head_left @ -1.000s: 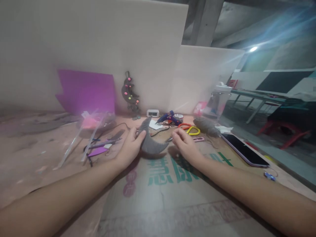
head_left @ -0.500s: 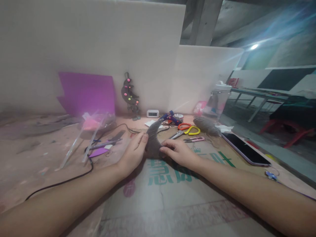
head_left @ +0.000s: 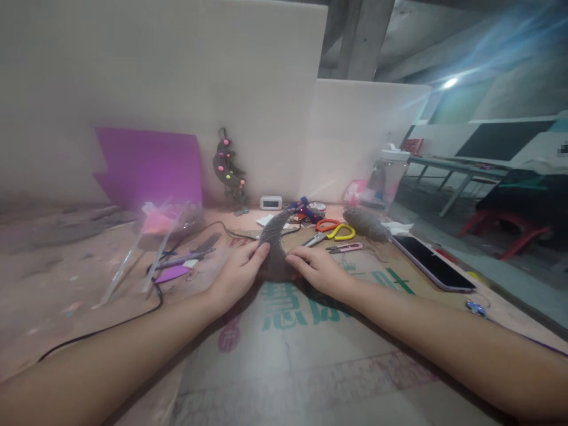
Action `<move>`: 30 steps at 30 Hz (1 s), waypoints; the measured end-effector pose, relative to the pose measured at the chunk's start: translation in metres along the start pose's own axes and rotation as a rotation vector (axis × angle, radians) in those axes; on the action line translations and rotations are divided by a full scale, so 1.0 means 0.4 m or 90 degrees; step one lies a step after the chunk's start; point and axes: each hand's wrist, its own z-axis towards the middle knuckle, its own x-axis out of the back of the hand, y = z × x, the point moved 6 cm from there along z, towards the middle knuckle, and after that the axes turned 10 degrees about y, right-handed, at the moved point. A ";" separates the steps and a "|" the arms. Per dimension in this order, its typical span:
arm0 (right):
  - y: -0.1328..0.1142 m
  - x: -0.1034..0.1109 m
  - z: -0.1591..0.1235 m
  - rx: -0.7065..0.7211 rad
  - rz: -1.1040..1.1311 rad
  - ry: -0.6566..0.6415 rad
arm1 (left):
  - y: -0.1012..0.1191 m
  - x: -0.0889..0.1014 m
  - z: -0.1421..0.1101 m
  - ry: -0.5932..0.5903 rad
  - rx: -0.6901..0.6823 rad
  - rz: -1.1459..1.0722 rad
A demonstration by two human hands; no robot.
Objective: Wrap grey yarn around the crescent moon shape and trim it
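A crescent wrapped in grey yarn [head_left: 274,239] is held upright over a printed cardboard sheet [head_left: 284,367]. Its left side is gripped by my left hand [head_left: 242,269], thumb across the front. At the inner edge on the right, the fingers of my right hand [head_left: 317,269] are pinched together on it; the lower horn is hidden behind them. Just beyond lie scissors [head_left: 333,232] with orange and yellow handles, pink thread snips [head_left: 346,248] and a blue glue gun [head_left: 306,210]. A ball of grey yarn [head_left: 366,225] sits farther right.
Against the white board leans a crescent ornament [head_left: 227,168] with coloured dots, beside a purple sheet [head_left: 151,165]. A small digital clock [head_left: 270,203] stands behind my hands. On the right are a phone [head_left: 432,263] and a clear bottle [head_left: 386,183]. Clear sticks [head_left: 155,254] lie left.
The crescent has turned from horn-to-the-right to more upright. My right hand came left and closed on its inner edge; over the last half second both hands hold nearly still.
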 end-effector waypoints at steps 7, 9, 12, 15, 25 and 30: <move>0.010 0.002 0.003 -0.018 0.000 0.007 | 0.016 0.004 0.002 0.030 -0.024 -0.015; 0.013 0.002 0.003 -0.016 0.001 0.011 | 0.020 -0.006 0.002 -0.002 -0.031 -0.002; 0.017 0.002 0.003 -0.011 0.003 0.020 | 0.015 -0.014 0.003 -0.032 -0.030 0.011; 0.021 0.018 0.010 -0.003 0.012 0.038 | -0.001 -0.009 0.008 -0.020 0.007 -0.020; 0.099 0.220 0.047 -0.010 -0.302 -0.187 | -0.017 -0.011 0.012 -0.021 0.063 -0.101; 0.144 0.245 0.028 -0.080 -0.463 -0.267 | -0.016 -0.011 0.013 -0.022 0.060 -0.102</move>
